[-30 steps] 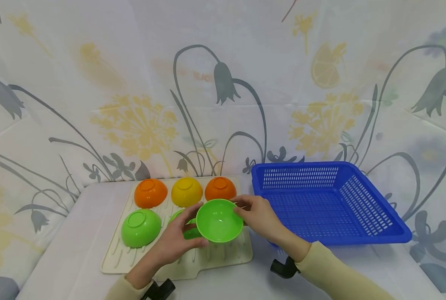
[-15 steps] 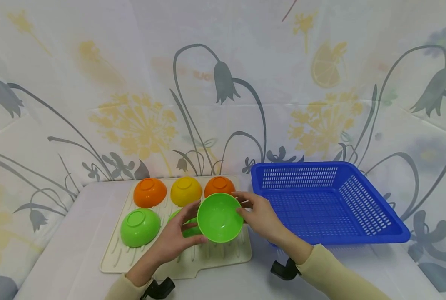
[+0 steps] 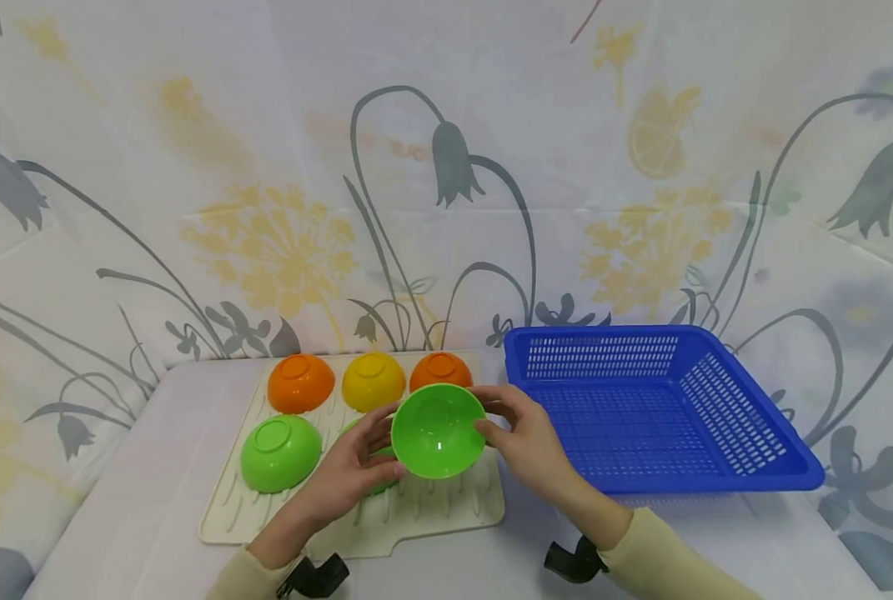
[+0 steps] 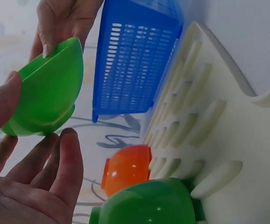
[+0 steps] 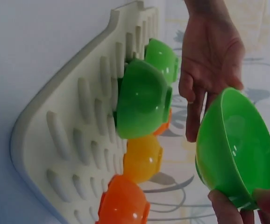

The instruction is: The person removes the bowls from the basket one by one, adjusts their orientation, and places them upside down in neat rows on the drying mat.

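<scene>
Between both hands a green bowl (image 3: 438, 432) is held above the cream drainer tray (image 3: 446, 512), tilted so its shiny inside faces the head camera. The right hand (image 3: 524, 437) pinches its right rim, thumb toward the inside. The left hand (image 3: 341, 479) holds the opposite side, thumb at the rim and fingers under the base in the left wrist view. Upside down on the tray sit a green bowl (image 3: 281, 454), a yellow bowl (image 3: 373, 382) and two orange bowls (image 3: 301, 385). A second green bowl (image 5: 144, 98) there is mostly hidden behind the left hand in the head view.
A large blue plastic basket (image 3: 664, 417) with slotted walls stands to the right of the tray. Floral cloth (image 3: 446, 250) hangs behind the table (image 3: 153, 500), which has a white cover. A black camera mount is on each wrist.
The held green bowl has risen slightly and turned more toward the head camera, then shifted a little left. Both hands stay on it; the bowls on the tray have not moved.
</scene>
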{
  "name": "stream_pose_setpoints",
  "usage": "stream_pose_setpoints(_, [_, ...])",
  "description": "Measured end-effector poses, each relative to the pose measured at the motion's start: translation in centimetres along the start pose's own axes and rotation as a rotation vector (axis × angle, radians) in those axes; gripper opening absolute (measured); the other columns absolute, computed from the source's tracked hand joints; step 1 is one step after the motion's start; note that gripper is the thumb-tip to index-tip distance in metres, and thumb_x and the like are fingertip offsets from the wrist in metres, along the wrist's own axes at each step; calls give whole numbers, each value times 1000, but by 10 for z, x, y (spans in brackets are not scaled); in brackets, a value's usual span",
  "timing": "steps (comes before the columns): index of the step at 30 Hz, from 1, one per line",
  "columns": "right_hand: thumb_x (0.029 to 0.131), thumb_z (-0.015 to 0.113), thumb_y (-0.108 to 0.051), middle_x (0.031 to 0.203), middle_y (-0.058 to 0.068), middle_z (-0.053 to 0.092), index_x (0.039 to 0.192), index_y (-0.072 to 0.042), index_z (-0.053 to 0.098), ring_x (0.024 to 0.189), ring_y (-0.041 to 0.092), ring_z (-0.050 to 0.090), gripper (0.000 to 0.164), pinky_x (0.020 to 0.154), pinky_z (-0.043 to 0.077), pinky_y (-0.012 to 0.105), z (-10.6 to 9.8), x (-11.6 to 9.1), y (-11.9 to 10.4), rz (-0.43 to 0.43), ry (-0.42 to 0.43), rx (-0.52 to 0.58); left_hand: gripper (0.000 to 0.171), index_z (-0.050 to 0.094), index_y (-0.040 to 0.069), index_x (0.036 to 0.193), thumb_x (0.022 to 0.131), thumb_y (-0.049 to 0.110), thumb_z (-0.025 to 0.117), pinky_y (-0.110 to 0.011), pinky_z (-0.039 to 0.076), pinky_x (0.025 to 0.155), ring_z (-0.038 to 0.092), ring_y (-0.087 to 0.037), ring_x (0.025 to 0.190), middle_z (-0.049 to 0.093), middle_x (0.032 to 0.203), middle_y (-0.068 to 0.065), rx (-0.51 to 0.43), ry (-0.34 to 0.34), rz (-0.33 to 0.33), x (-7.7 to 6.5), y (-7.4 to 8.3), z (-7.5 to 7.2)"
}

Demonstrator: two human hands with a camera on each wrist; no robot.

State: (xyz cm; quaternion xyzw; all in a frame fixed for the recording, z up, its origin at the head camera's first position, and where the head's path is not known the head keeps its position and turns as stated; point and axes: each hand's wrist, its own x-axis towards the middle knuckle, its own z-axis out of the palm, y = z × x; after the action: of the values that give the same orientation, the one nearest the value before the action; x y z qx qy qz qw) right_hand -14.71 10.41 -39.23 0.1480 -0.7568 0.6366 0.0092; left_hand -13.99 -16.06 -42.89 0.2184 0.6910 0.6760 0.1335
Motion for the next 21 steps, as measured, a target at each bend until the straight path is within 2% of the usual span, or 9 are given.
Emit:
stream_pose_setpoints(7, [91,61,13,127,11,61,126,-2,62,121,31,57,38,82,58,33,2,-2,0,28,-1,56,72,28,3,154,94,3,67,-34,52,95,45,-43,131,34,153,-26,-6,-34,69,-1,0,-1])
stream_pose_setpoints(13, [91,63,9,134,12,57,130,-2,61,127,32,53,40,92,54,32,1,-2,3,47,-59,67,69,28,10,154,96,5,64,-35,52,97,52,-24,128,32,154,-20,19,-44,91,-4,0,-3])
stream_pose_setpoints(17, [94,66,-2,137,9,56,133,-6,60,130,30,51,40,100,50,36,0,-2,2,70,-88,47,67,31,13,154,96,5,64,-33,51,98,51,-26,127,34,154,-15,116,-16,113,-6,0,-4])
stream_pose_setpoints(21, [96,65,-11,139,8,55,135,-7,59,130,29,51,39,103,47,45,1,-3,0,97,-92,38,67,33,12,152,94,2,66,-33,52,94,48,-33,128,36,153,-12,277,13,201,-6,1,-4])
